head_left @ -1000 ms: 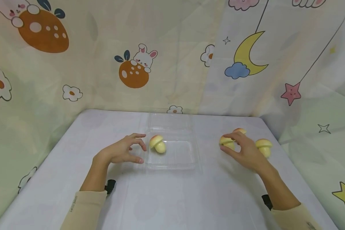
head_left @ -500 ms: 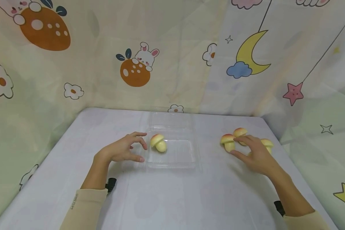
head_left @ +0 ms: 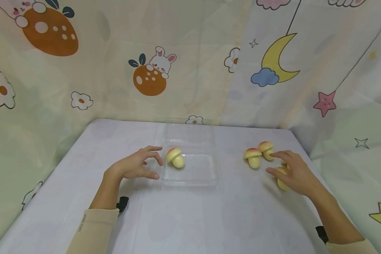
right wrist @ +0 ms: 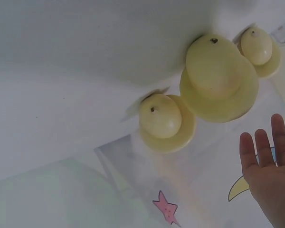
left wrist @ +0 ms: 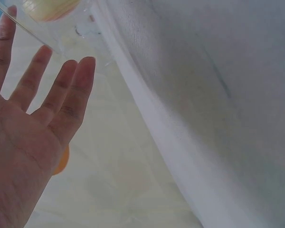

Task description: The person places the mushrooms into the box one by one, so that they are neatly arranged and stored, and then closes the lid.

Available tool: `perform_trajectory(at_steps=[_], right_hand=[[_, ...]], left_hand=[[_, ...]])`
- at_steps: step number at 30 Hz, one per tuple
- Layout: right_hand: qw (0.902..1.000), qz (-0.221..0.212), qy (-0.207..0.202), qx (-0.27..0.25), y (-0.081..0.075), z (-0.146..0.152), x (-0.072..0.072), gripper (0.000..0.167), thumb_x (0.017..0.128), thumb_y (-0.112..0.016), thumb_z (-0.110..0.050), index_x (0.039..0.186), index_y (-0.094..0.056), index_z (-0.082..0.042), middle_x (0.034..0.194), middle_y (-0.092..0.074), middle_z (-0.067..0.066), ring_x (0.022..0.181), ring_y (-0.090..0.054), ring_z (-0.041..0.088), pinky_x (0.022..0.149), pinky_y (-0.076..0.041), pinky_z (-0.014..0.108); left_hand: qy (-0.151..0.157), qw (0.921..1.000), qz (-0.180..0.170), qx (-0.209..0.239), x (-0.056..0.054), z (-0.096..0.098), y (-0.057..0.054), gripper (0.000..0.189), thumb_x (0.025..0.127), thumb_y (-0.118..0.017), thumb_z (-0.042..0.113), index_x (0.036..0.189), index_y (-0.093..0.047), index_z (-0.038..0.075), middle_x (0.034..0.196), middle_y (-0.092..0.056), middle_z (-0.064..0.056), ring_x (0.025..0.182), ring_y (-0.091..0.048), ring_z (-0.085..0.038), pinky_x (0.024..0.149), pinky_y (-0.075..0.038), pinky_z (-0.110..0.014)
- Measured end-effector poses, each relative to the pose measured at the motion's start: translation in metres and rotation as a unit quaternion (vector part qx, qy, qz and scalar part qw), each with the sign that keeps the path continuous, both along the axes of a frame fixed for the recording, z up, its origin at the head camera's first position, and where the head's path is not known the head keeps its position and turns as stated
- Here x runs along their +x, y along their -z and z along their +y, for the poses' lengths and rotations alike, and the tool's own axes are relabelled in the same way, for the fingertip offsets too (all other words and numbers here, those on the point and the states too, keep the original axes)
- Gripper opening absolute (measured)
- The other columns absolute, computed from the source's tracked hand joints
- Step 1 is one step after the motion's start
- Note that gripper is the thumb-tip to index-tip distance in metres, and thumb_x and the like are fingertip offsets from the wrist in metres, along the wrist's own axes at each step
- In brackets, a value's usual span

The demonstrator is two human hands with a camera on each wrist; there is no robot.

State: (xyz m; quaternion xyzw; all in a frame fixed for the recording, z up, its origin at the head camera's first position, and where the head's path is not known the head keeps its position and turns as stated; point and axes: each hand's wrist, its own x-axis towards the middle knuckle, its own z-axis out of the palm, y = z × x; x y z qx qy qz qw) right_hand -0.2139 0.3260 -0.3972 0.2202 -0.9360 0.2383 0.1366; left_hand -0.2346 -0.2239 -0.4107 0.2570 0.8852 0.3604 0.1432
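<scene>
My left hand (head_left: 134, 165) is beside the clear plastic box (head_left: 193, 181), thumb and fingers spread apart and holding nothing. Inside the box, on its left, lies a toy mushroom (head_left: 175, 158) with a red-tinged cap; the left wrist view catches part of this mushroom (left wrist: 50, 6). My right hand (head_left: 296, 173) hovers over a mushroom (head_left: 282, 183) at the right, which it partly covers, and another behind it is mostly hidden. Two more mushrooms, one nearer (head_left: 253, 158) and one farther back (head_left: 266, 150), lie left of that hand. The right wrist view shows its fingers (right wrist: 261, 147) straight, apart from the mushrooms.
The box's lid (head_left: 188, 133) is folded open toward the back of the white-covered table (head_left: 184, 218). A patterned cloth (head_left: 197, 70) hangs behind the table and along its sides.
My right hand has left the leftmost of the loose mushrooms and moved right and nearer to me, uncovering the one farther back. The left hand stays in place.
</scene>
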Motion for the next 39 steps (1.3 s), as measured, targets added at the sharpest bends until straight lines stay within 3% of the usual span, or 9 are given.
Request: perform_trajectory(at_steps=[6,14,20,22,27,30,35,37,39], right_hand=[[0.9997,-0.021,0.014,-0.008,0.003,0.009,0.006,0.049,0.089,-0.082,-0.027,0.129,-0.064,-0.005,0.128,-0.060,0.019,0.121,-0.050,0.043,0.091,-0.040,0.063],[0.9995,0.032,-0.005,0.000,0.013,0.019,0.010,0.047,0.083,-0.086,-0.018,0.124,-0.067,-0.006,0.120,-0.062,0.011,0.112,-0.053,0.031,0.090,-0.036,0.040],[0.9999,-0.006,0.005,-0.016,0.020,0.031,0.013,0.050,0.084,-0.085,-0.021,0.127,-0.065,-0.005,0.128,-0.059,0.020,0.117,-0.051,0.046,0.090,-0.037,0.061],[0.9997,-0.014,0.011,-0.014,0.022,0.034,0.014,0.052,0.085,-0.085,-0.022,0.129,-0.064,-0.004,0.129,-0.059,0.021,0.118,-0.051,0.047,0.090,-0.038,0.062],[0.9997,-0.009,0.022,0.005,0.026,0.043,0.015,0.054,0.084,-0.086,-0.023,0.130,-0.063,-0.005,0.130,-0.060,0.017,0.118,-0.053,0.039,0.088,-0.039,0.040],[0.9994,-0.016,0.028,0.013,0.027,0.046,0.016,0.056,0.084,-0.086,-0.024,0.132,-0.063,-0.007,0.130,-0.060,0.016,0.116,-0.053,0.035,0.082,-0.041,0.034],[0.9975,-0.055,0.040,0.020,0.025,0.050,0.017,0.061,0.087,-0.084,-0.027,0.138,-0.058,-0.005,0.133,-0.056,0.021,0.114,-0.054,0.040,0.076,-0.052,0.053],[0.9967,-0.068,0.040,0.021,0.025,0.050,0.017,0.063,0.088,-0.083,-0.028,0.140,-0.056,-0.003,0.133,-0.054,0.023,0.112,-0.057,0.044,0.073,-0.054,0.055],[0.9963,-0.075,0.038,0.019,0.024,0.051,0.017,0.064,0.089,-0.082,-0.028,0.141,-0.054,-0.002,0.133,-0.053,0.024,0.108,-0.060,0.047,0.071,-0.056,0.049]], left_hand=[[0.003,1.0000,0.003,0.000,-0.001,0.000,0.001,0.042,0.083,-0.087,0.037,0.114,-0.068,0.017,0.166,-0.028,-0.011,0.150,-0.029,-0.040,0.106,-0.047,-0.060],[-0.005,1.0000,-0.005,0.002,-0.001,0.000,0.000,0.042,0.082,-0.088,0.037,0.114,-0.068,0.017,0.167,-0.027,-0.009,0.151,-0.027,-0.040,0.107,-0.046,-0.060],[-0.011,0.9999,-0.005,-0.003,-0.001,0.000,0.000,0.043,0.082,-0.088,0.039,0.114,-0.068,0.018,0.167,-0.027,-0.007,0.150,-0.026,-0.039,0.108,-0.046,-0.058],[-0.011,0.9999,-0.007,-0.005,0.000,0.000,0.000,0.044,0.082,-0.088,0.039,0.114,-0.068,0.018,0.167,-0.027,-0.006,0.150,-0.026,-0.038,0.108,-0.047,-0.057],[-0.008,0.9999,-0.012,-0.006,-0.001,0.001,0.000,0.046,0.081,-0.088,0.039,0.115,-0.068,0.018,0.168,-0.026,-0.004,0.151,-0.027,-0.036,0.108,-0.047,-0.056],[-0.006,0.9999,-0.012,-0.004,-0.002,0.002,0.001,0.046,0.081,-0.089,0.039,0.116,-0.068,0.017,0.168,-0.026,-0.005,0.151,-0.027,-0.036,0.108,-0.047,-0.057],[-0.007,0.9999,-0.010,-0.004,-0.003,0.001,0.002,0.045,0.081,-0.088,0.040,0.115,-0.068,0.018,0.168,-0.027,-0.006,0.151,-0.028,-0.035,0.108,-0.047,-0.056],[-0.009,0.9999,-0.010,-0.005,-0.003,0.001,0.003,0.045,0.081,-0.088,0.040,0.115,-0.068,0.019,0.168,-0.027,-0.005,0.151,-0.028,-0.034,0.108,-0.047,-0.055],[-0.008,0.9999,-0.010,-0.004,-0.003,0.001,0.003,0.044,0.081,-0.088,0.040,0.115,-0.068,0.019,0.167,-0.027,-0.005,0.150,-0.028,-0.034,0.108,-0.047,-0.055]])
